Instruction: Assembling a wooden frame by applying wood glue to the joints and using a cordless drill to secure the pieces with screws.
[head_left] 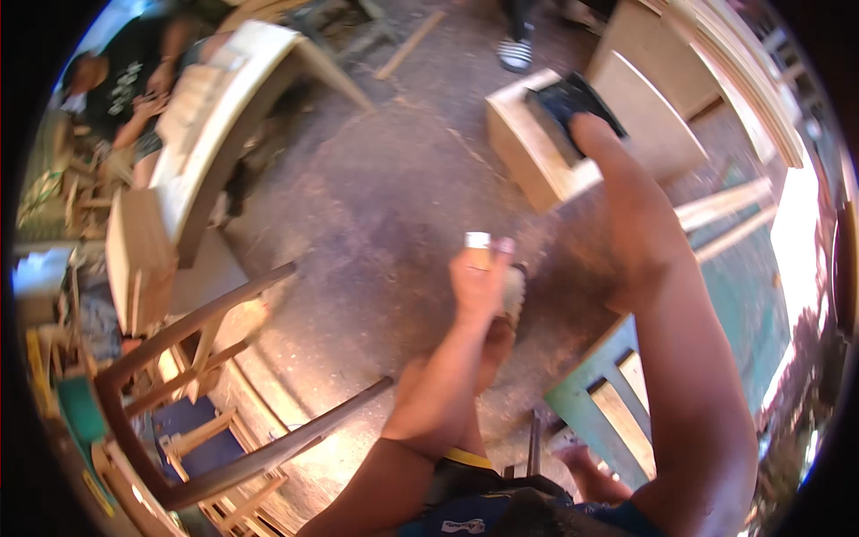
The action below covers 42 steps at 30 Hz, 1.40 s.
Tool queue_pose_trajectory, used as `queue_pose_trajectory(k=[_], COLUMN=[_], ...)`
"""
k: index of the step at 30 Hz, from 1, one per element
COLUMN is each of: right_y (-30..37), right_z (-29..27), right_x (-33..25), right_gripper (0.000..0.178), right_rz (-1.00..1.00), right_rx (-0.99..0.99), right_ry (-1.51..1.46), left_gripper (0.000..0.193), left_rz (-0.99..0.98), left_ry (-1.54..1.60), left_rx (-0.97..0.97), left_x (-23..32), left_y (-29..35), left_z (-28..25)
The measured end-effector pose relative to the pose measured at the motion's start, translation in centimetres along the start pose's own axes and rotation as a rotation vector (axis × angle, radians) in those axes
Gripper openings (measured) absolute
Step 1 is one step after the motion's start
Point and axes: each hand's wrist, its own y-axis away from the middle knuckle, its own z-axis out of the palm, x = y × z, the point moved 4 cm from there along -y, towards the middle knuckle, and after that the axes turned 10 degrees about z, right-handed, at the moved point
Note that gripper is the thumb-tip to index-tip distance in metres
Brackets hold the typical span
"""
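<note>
Left hand [478, 282] clasps small bottle [478, 253], nearer the wearer than box [519, 148]; right hand [594, 134], grip can't tell, at black tray [562, 97] atop box: apparently reaching in, calls for sure fingers.

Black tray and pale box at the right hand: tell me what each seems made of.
Black tray: possibly plastic, dark with faint sheen, though blur leaves that open. Pale box: probably bare wood, its faces blond, matte, seemingly unpainted.
</note>
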Motion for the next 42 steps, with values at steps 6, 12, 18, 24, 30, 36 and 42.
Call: queue_pose_trajectory(k=[6, 12, 18, 24, 30, 36, 42], right_y=[2.5, 17.7, 45.4, 67.9, 74.6, 74.8, 76.2], right_z=[-2.6, -6.7, -7.3, -5.0, -4.6, -1.7, 0.5], right_x=[1.0, 0.3, 3.1, 9.0, 14.2, 22.5, 27.0], right_gripper=[0.013, 0.003, 0.025, 0.025, 0.026, 0.048, 0.056], right_rz=[0.082, 0.139, 0.351, 0.668, 0.631, 0.821, 0.692], right_rx=[0.328, 0.209, 0.139, 0.315, 0.606, 0.458, 0.382], right_ry=[-0.310, -1.680, -1.814, -1.588, -0.884, -0.229, -0.138], left_gripper=[0.023, 0.029, 0.033, 0.017, 0.011, 0.007, 0.014], left_rz=[0.102, 0.210, 0.393, 0.654, 0.835, 0.955, 1.107], left_ry=[-0.044, -0.025, -0.092, -0.001, 0.070, -0.086, -0.369], left_rx=[-0.073, -0.159, -0.203, -0.266, -0.445, -0.484, -0.486], left_x=[1.6, 4.2, 5.8, 9.8, 16.4, 20.8, 22.6], left_y=[0.3, 1.1, 2.6, 6.9, 12.8, 14.0, 15.6], left_z=[0.6, 1.3, 2.2, 3.1, 2.7, -3.4, -11.2])
